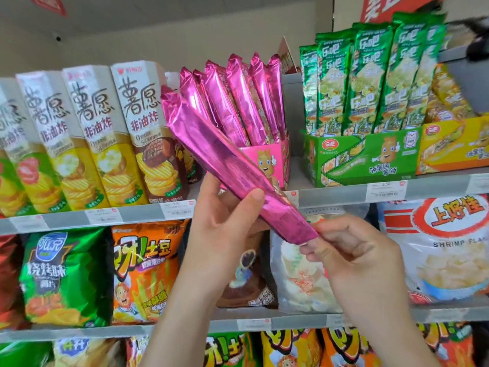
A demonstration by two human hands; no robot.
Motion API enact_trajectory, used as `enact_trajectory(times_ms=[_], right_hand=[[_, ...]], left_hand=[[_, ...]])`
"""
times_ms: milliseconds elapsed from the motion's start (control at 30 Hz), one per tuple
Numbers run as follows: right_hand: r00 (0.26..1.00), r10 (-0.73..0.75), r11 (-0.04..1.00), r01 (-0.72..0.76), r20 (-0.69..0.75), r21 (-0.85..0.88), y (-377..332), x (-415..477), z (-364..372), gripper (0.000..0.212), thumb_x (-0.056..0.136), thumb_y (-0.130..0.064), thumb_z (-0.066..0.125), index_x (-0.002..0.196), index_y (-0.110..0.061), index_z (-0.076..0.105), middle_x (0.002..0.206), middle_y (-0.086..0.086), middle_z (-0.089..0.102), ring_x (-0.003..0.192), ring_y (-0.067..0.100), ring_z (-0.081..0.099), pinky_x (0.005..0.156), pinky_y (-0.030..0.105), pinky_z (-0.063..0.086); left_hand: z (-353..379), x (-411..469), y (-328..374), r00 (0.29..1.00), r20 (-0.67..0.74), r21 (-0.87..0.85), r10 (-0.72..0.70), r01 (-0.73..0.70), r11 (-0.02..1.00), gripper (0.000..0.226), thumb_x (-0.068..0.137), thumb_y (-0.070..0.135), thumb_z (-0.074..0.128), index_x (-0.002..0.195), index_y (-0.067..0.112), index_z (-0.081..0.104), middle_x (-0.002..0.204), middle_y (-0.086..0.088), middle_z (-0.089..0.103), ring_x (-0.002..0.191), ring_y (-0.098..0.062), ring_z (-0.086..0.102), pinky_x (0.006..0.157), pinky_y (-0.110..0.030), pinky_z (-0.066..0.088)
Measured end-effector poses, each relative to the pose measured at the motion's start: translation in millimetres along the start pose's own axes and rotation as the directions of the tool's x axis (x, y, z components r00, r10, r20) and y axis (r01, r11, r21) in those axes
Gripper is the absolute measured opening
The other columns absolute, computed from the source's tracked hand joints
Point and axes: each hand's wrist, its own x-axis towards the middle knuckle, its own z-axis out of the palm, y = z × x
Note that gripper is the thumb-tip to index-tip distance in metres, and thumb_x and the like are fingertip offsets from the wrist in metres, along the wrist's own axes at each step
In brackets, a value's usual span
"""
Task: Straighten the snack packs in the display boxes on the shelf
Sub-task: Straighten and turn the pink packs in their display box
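Note:
A long pink foil snack pack [211, 152] is held slanted in front of the upper shelf, its top end up-left. My left hand [225, 226] grips its lower middle, thumb on the front. My right hand [352, 250] pinches its bottom end. Behind it the pink display box [267, 160] stands on the shelf with several pink packs [238, 102] leaning left inside it. To the right, a green display box [365, 157] holds several upright green packs [370, 78]. A yellow display box [449, 147] sits at the far right.
Tall chip cartons [87, 139] line the upper shelf left of the pink box. The shelf edge [330, 196] carries price labels. Chip bags [148, 271] and a shrimp flakes bag [444, 247] fill the lower shelf. A dark blurred object [476, 41] shows at the top right.

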Motion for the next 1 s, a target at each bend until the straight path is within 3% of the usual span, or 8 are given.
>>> enact_trajectory(times_ms=[200,300,400,567,667,800,900,1000], right_hand=[[0.996,0.031,0.977,-0.049,0.089,0.206,-16.9,32.5,16.8,0.032,0.079,0.017,0.065,0.07,-0.014,0.066,0.06,0.007,0.07,0.049,0.01,0.063,0.049,0.014,0.047],[0.984,0.054,0.957,-0.099,0.17,0.273,-22.2,43.9,24.6,0.029,0.08,0.019,0.062,0.071,-0.008,0.066,0.058,0.011,0.068,0.045,0.011,0.057,0.045,0.015,0.044],[0.982,0.008,0.955,-0.064,0.19,0.289,-28.2,53.5,33.3,0.024,0.08,0.016,0.065,0.071,-0.007,0.065,0.057,0.011,0.068,0.043,0.011,0.057,0.044,0.017,0.044],[0.954,-0.288,0.957,0.282,-0.083,-0.074,-37.4,62.7,62.9,0.009,0.073,-0.015,0.065,0.076,-0.021,0.059,0.061,-0.004,0.067,0.049,0.012,0.062,0.049,0.031,0.053],[0.899,-0.436,0.864,0.429,0.037,-0.263,-42.9,70.2,78.3,0.013,0.077,-0.02,0.065,0.082,-0.026,0.055,0.075,-0.013,0.064,0.058,0.006,0.062,0.051,0.027,0.05],[0.898,-0.362,0.881,0.417,0.252,-0.222,-53.4,96.8,76.0,0.028,0.074,-0.04,0.07,0.099,-0.048,0.062,0.093,-0.026,0.066,0.084,-0.003,0.063,0.07,0.011,0.048],[0.897,-0.418,0.823,0.441,0.144,-0.359,-61.7,127.0,74.6,0.032,0.082,-0.036,0.063,0.114,-0.04,0.06,0.1,-0.022,0.058,0.097,0.0,0.056,0.083,0.023,0.047],[0.914,-0.386,0.663,0.371,0.128,-0.65,-70.4,155.1,86.7,0.065,0.082,-0.049,0.068,0.139,-0.034,0.039,0.119,-0.003,0.045,0.117,0.019,0.041,0.093,0.036,0.04]], left_hand=[[-8.4,30.9,27.4,0.986,0.127,0.07,0.106,-0.115,0.991,0.052,0.085,0.021,0.06,0.13,0.004,0.043,0.118,-0.015,0.067,0.11,-0.031,0.064,0.092,-0.04,0.055],[-15.8,48.7,40.2,0.98,0.164,0.081,0.116,-0.131,0.988,0.039,0.088,0.028,0.053,0.123,0.01,0.051,0.103,0.001,0.068,0.094,-0.017,0.067,0.077,-0.035,0.058],[-25.7,63.2,50.4,0.983,0.131,0.174,0.129,-0.151,0.973,0.034,0.091,0.028,0.054,0.117,0.007,0.059,0.102,-0.012,0.068,0.09,-0.023,0.067,0.075,-0.045,0.06],[-35.4,80.0,71.1,0.975,0.071,0.31,0.21,-0.222,0.924,0.029,0.094,0.035,0.057,0.116,0.016,0.061,0.095,-0.004,0.07,0.084,-0.017,0.07,0.067,-0.032,0.06],[-43.8,91.1,80.1,0.956,-0.029,0.355,0.292,-0.264,0.897,0.023,0.087,0.027,0.07,0.106,0.019,0.059,0.084,0.003,0.072,0.071,-0.015,0.068,0.056,-0.036,0.058],[-61.7,108.9,91.9,0.914,-0.14,0.444,0.38,-0.285,0.849,0.052,0.088,0.009,0.07,0.132,0.021,0.043,0.085,0.01,0.071,0.071,-0.011,0.069,0.071,-0.051,0.059],[-69.6,115.8,100.6,0.893,-0.057,0.522,0.447,-0.355,0.775,0.089,0.087,0.0,0.067,0.151,0.032,0.014,0.097,-0.001,0.065,0.074,-0.019,0.07,0.07,-0.04,0.061],[-68.7,123.2,104.1,0.881,0.04,0.544,0.472,-0.416,0.729,0.101,0.087,-0.005,0.064,0.153,0.037,0.0,0.102,-0.003,0.062,0.077,-0.029,0.068,0.068,-0.049,0.06]])
